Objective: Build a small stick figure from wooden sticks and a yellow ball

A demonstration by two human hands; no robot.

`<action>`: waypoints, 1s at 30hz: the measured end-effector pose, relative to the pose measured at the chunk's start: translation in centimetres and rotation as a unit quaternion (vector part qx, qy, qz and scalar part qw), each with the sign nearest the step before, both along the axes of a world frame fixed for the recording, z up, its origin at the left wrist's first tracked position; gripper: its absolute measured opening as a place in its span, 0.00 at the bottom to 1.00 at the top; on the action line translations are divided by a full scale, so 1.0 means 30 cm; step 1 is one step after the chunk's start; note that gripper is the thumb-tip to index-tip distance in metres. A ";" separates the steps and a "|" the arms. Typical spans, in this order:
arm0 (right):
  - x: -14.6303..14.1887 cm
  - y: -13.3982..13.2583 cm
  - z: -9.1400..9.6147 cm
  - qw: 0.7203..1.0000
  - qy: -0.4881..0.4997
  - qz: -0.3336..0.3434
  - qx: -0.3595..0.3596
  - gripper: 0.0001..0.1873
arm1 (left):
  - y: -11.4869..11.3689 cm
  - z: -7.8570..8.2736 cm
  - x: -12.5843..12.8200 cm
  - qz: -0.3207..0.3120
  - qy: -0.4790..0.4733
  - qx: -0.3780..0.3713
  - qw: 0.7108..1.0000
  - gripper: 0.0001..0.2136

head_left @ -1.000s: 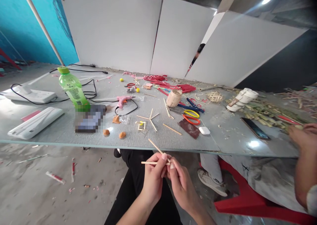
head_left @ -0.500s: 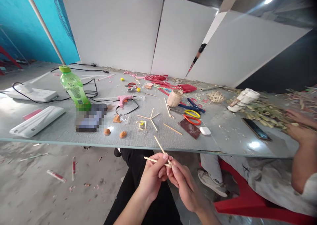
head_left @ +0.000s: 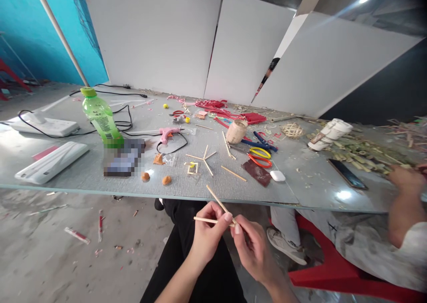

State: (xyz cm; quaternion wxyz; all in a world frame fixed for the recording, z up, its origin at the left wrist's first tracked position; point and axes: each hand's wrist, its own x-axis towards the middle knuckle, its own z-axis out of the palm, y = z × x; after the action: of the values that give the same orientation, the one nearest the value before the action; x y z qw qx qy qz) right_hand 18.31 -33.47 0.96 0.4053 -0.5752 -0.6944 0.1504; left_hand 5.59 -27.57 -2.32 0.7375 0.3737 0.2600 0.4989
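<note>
Below the near edge of the glass table (head_left: 83,178), my left hand (head_left: 206,234) and my right hand (head_left: 255,249) meet over my lap. Both pinch thin bamboo sticks (head_left: 213,207) that cross at my fingertips, one lying level to the left, the other slanting up and left. On the table just beyond lie a small star of sticks (head_left: 203,157), a tiny square stick frame (head_left: 191,167) and a loose stick (head_left: 233,173).
On the table: a green bottle (head_left: 100,118), a pink glue gun (head_left: 168,134), white power strips (head_left: 50,163), a small woven basket (head_left: 236,131), scissors (head_left: 258,156), red strips (head_left: 227,109), a phone (head_left: 347,173). Another person's hand (head_left: 402,178) rests at the right among bamboo scraps (head_left: 360,154). Red stool (head_left: 333,276) at lower right.
My hands have shifted slightly right and lower, still working the crossed sticks. The other person's hand at the right has moved about over the bamboo scraps.
</note>
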 end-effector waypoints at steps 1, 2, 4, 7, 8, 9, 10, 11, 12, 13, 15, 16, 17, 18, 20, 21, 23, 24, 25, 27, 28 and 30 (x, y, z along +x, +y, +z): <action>0.000 0.000 0.003 1.000 0.004 0.000 0.000 0.21 | 0.001 -0.005 -0.003 -0.004 0.016 0.032 0.999 0.24; 0.000 -0.001 0.005 1.000 0.011 0.002 -0.006 0.22 | 0.000 -0.010 -0.005 -0.025 0.025 0.054 0.998 0.26; 0.001 -0.006 0.005 0.999 0.033 0.000 -0.016 0.24 | -0.001 -0.018 -0.006 -0.099 0.006 0.049 0.994 0.30; 0.001 -0.013 0.003 0.998 0.063 -0.006 -0.017 0.26 | -0.008 -0.022 -0.005 -0.186 -0.088 -0.035 0.978 0.32; 0.002 -0.013 0.003 0.998 0.067 -0.005 -0.017 0.26 | -0.013 -0.023 -0.006 -0.216 -0.118 -0.068 0.967 0.32; 0.003 -0.012 0.003 0.997 0.068 0.000 -0.019 0.26 | -0.019 -0.023 -0.008 -0.250 -0.145 -0.103 0.952 0.32; 0.005 -0.010 0.003 0.997 0.069 0.007 -0.022 0.25 | -0.027 -0.022 -0.013 -0.283 -0.169 -0.134 0.934 0.33; 0.008 -0.006 0.001 0.997 0.072 0.013 -0.024 0.24 | -0.037 -0.021 -0.019 -0.310 -0.190 -0.162 0.917 0.33; 0.011 -0.003 -0.003 0.996 0.078 0.017 -0.026 0.23 | -0.047 -0.019 -0.026 -0.329 -0.207 -0.183 0.903 0.33; 0.014 0.001 -0.010 0.995 0.092 0.016 -0.026 0.22 | -0.057 -0.016 -0.033 -0.339 -0.220 -0.196 0.894 0.32; 0.018 0.005 -0.030 0.991 0.134 0.008 -0.029 0.22 | -0.072 -0.007 -0.042 -0.321 -0.223 -0.194 0.900 0.31; 0.019 0.007 -0.040 0.987 0.155 0.006 -0.034 0.22 | -0.073 -0.002 -0.043 -0.288 -0.208 -0.178 0.918 0.30; 0.019 0.007 -0.049 0.984 0.171 0.008 -0.042 0.22 | -0.071 0.002 -0.043 -0.239 -0.179 -0.149 0.943 0.29; 0.018 0.007 -0.054 0.982 0.180 0.011 -0.050 0.22 | -0.065 0.005 -0.042 -0.175 -0.134 -0.105 0.970 0.28; 0.016 0.009 -0.050 0.983 0.175 0.013 -0.060 0.21 | -0.046 0.005 -0.042 -0.034 -0.013 0.011 0.999 0.24; 0.014 0.010 -0.042 0.985 0.160 0.011 -0.061 0.20 | -0.036 0.004 -0.044 0.017 0.051 0.069 0.996 0.21; 0.011 0.014 -0.020 0.992 0.114 0.003 -0.058 0.18 | -0.022 0.000 -0.052 0.047 0.150 0.161 0.974 0.19; 0.009 0.017 -0.008 0.995 0.086 0.000 -0.054 0.18 | -0.018 -0.001 -0.057 0.036 0.181 0.190 0.964 0.19; 0.007 0.018 0.002 0.997 0.059 -0.002 -0.050 0.17 | -0.017 0.000 -0.062 0.014 0.202 0.212 0.956 0.20; 0.002 0.020 0.015 0.999 0.010 -0.005 -0.044 0.15 | -0.018 0.003 -0.067 -0.022 0.227 0.239 0.944 0.20; 0.000 0.020 0.019 0.999 -0.009 -0.005 -0.043 0.15 | -0.019 0.005 -0.068 -0.028 0.232 0.248 0.940 0.19; -0.005 0.018 0.021 0.999 -0.035 0.000 -0.040 0.14 | -0.020 0.007 -0.063 -0.016 0.237 0.259 0.936 0.18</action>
State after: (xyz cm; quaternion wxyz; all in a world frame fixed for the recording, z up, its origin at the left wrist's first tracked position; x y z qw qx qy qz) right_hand 18.15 -32.94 1.59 0.3577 -0.5953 -0.7020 0.1577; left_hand 3.68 -28.17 -2.11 0.5400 0.6634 0.2833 0.4337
